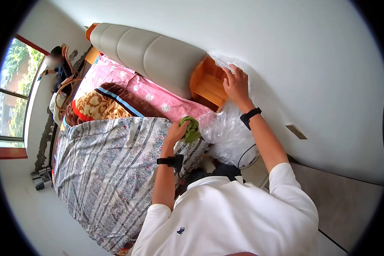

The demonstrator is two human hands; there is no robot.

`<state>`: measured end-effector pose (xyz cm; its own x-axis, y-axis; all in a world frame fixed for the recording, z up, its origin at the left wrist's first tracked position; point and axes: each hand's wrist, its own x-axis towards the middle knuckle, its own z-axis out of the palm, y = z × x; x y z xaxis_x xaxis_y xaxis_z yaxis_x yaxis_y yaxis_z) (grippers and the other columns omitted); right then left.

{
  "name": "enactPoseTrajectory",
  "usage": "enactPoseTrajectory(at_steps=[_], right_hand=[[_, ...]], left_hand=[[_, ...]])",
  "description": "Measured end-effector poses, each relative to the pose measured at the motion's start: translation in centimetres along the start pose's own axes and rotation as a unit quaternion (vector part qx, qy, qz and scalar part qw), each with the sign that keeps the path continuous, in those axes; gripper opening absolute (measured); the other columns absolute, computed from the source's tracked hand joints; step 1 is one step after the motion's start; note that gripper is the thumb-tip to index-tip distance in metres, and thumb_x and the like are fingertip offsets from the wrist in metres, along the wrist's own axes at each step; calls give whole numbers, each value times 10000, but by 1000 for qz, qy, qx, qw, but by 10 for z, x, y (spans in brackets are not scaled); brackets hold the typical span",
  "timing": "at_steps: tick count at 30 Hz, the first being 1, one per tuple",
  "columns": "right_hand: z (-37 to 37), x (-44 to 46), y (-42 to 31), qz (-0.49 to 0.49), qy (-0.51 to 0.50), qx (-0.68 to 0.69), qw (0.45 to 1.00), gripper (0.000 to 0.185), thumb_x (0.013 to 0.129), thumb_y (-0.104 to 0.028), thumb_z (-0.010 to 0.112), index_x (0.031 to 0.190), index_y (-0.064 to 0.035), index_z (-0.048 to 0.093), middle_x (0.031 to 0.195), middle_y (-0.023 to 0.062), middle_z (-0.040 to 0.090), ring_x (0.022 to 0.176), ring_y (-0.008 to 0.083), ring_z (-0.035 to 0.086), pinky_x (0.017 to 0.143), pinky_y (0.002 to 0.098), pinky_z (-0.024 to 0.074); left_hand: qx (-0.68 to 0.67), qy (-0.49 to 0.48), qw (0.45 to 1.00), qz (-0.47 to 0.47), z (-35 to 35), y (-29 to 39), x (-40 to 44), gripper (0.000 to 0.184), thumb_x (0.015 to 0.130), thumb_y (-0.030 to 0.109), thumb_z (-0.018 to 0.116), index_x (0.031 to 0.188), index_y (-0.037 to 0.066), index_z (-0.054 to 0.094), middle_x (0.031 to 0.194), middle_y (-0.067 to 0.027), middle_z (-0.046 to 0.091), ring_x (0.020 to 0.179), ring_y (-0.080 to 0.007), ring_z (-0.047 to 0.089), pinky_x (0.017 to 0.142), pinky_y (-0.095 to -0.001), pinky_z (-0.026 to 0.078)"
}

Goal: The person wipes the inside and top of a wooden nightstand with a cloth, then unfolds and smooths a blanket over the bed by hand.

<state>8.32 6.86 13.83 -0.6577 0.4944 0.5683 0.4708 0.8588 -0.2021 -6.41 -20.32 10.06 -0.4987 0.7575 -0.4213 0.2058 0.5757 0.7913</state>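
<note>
A crumpled green cloth point(191, 130) is bunched in my left hand point(175, 131), whose fingers wrap round it above the edge of the bed. My right hand point(237, 86) reaches out beside a wooden nightstand point(210, 83), fingers apart and slightly bent. Clear plastic sheeting point(232, 130) lies behind and below that hand, bunched along the wall and draped down to the floor. Whether the right fingertips touch the plastic, I cannot tell.
A grey padded headboard point(136, 49) backs the bed, which carries a patterned sheet point(111, 166), a pink sheet point(151, 96) and a brown blanket point(111, 102). Another person point(64, 70) sits near the window point(17, 89). A black cable point(245, 155) hangs near my body.
</note>
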Motion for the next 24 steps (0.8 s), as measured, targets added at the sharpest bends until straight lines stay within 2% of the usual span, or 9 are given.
enactPoseTrajectory(at_steps=[2, 5, 8, 13, 15, 17, 20, 22, 24], right_hand=[[1, -3, 23, 55, -96, -97, 989, 393, 823, -184, 578, 1208, -115, 542, 1277, 97, 511, 1180, 249, 496, 921, 464, 404], [15, -19, 53, 115, -190, -64, 973, 408, 876, -272, 538, 1256, -125, 526, 1336, 98, 486, 1230, 237, 469, 969, 457, 385], [22, -28, 57, 118, -168, -34, 978, 427, 902, -321, 505, 1274, -112, 517, 1337, 109, 498, 1237, 244, 468, 993, 453, 372], [2, -25, 23, 115, -175, -77, 975, 413, 893, -294, 521, 1253, -91, 524, 1320, 137, 509, 1159, 309, 519, 966, 459, 401], [-19, -46, -28, 145, -88, 192, 967, 424, 909, -306, 533, 1266, -77, 515, 1292, 140, 530, 1109, 314, 552, 956, 443, 415], [-27, -87, -87, 243, -122, 494, 826, 511, 925, -333, 546, 1349, -77, 422, 1260, 104, 530, 1085, 277, 560, 958, 402, 424], [-8, -145, -121, 181, -107, 453, 866, 595, 931, -353, 551, 1420, -120, 305, 1244, 71, 500, 1071, 212, 554, 887, 355, 480], [-41, -148, -139, 483, -187, 644, 563, 629, 915, -300, 583, 1436, -171, 255, 1255, 53, 471, 1082, 200, 548, 821, 345, 522], [-35, -151, -114, 459, -183, 647, 581, 617, 912, -273, 584, 1433, -188, 263, 1247, 43, 475, 1072, 193, 551, 795, 347, 534]], left_hand=[[10, 2, 1000, -6, -9, 8, -10, 417, 897, 357, 538, 1092, 0, 628, 892, -130, 665, 821, -188, 619, 756, -322, 484], [-1, -33, 999, -5, -13, 10, -19, 436, 936, 373, 487, 1092, -12, 621, 919, -99, 658, 835, -156, 598, 766, -303, 477], [-122, -157, 980, 15, -17, 27, -25, 404, 986, 321, 414, 1138, -14, 582, 965, -33, 631, 864, -122, 562, 805, -265, 455], [-188, -149, 969, 63, -5, 54, -44, 396, 986, 314, 416, 1177, -2, 556, 962, -33, 615, 883, -122, 563, 780, -273, 463], [-260, -30, 951, 163, 8, 60, -39, 380, 983, 290, 418, 1199, 2, 541, 1009, -45, 605, 903, -125, 561, 789, -272, 463], [-319, -39, 939, 123, 25, 52, -30, 387, 989, 296, 407, 1211, 8, 539, 1029, -45, 602, 926, -120, 553, 790, -258, 460], [-317, -81, 943, 63, 43, 49, -16, 396, 991, 302, 402, 1240, 22, 528, 1059, -49, 594, 953, -115, 545, 784, -239, 458], [-230, -130, 964, 43, 55, 46, -17, 404, 981, 308, 409, 1271, 42, 502, 1053, -52, 586, 924, -124, 554, 762, -240, 466], [-217, -131, 963, 94, 65, 48, -13, 389, 981, 295, 417, 1264, 41, 499, 1033, -45, 591, 903, -128, 560, 751, -252, 472]])
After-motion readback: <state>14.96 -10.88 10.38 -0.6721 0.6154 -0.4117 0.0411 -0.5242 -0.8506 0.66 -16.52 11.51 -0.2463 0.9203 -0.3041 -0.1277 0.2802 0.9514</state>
